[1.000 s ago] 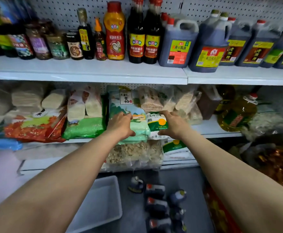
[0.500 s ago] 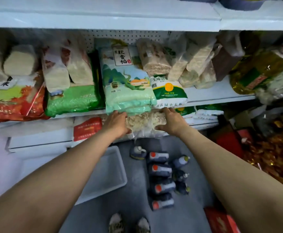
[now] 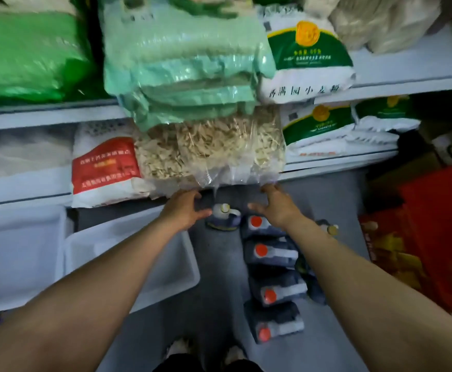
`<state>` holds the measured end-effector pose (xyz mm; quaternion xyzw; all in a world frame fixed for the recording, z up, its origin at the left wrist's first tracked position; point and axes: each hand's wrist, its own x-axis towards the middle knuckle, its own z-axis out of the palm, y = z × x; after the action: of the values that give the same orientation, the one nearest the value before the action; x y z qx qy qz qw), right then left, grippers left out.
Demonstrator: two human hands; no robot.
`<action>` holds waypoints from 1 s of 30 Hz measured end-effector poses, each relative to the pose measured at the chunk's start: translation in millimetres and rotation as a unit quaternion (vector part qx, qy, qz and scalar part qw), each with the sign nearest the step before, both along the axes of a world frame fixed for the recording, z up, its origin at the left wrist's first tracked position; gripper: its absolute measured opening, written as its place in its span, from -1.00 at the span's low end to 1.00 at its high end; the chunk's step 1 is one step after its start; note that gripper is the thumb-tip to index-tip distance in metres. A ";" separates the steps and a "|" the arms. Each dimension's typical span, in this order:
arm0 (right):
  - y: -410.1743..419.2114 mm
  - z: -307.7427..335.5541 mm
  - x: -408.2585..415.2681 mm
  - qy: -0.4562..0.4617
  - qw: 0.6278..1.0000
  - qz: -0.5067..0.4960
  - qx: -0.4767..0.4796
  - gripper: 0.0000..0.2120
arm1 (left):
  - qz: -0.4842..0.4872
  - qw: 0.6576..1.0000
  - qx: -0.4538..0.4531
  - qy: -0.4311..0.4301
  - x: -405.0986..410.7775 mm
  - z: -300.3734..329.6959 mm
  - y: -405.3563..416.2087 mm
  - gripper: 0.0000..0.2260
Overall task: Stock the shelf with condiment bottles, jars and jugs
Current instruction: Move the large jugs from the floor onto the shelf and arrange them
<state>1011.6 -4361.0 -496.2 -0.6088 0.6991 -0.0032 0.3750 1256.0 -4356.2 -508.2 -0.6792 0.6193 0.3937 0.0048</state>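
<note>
Head view, the only one: looking steeply down past the shelf (image 3: pixel 396 76) edge to the grey floor (image 3: pixel 214 291), where dark jugs (image 3: pixel 271 255) with red caps lie in a column on their sides, a squat jug with a pale cap (image 3: pixel 223 218) at the head of the row and another bottle (image 3: pixel 329 229) partly hidden behind the right forearm. Left hand (image 3: pixel 184 210) and right hand (image 3: pixel 275 208) both low, just under the clear bag of pale dried strips (image 3: pixel 211 149) that overhangs the lower shelf, just above the pale-capped jug and the first red-capped one. Left grip wide, fingers spread and loose, holding nothing; right grip likewise slack and empty, fingertips (image 3: pixel 266 188) at or barely short of the bag's bottom edge, contact not clear. White tub (image 3: pixel 165 275) on the floor just left of the jugs, red cartons (image 3: pixel 420 224) well to the right. Probably heavy for their size, these jugs, full of dark liquid, stiff-walled plastic with smooth and likely slippery sides; best taken by the moulded handle beside the cap, not by the flat body. Caps looking shut, yet safest carried upright once lifted. Likely one jug per hand, given the weight.
</note>
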 end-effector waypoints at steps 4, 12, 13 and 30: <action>-11.1 -105.4 -6.0 0.010 1.000 0.023 -0.008 -0.51 | 0.003 1.000 0.006 0.024 -7.2 -112.9 -7.9 -0.45; -42.4 -254.0 -13.4 0.121 0.977 0.174 -0.035 -0.51 | 0.037 0.982 0.001 0.186 -19.4 -278.5 -25.8 -0.32; -44.6 -262.0 -13.2 0.118 0.976 0.178 -0.040 -0.52 | 0.038 0.979 -0.004 0.202 -20.2 -289.0 -28.2 -0.30; -42.9 -272.2 -8.5 0.044 0.987 0.142 -0.056 -0.64 | 0.056 0.958 -0.011 0.281 -19.4 -322.3 -43.2 -0.35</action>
<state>1003.1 -4403.9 -768.4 -0.7213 0.6201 0.0380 0.3061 1236.6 -4399.5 -830.5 -0.5748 0.5605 0.5619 -0.1991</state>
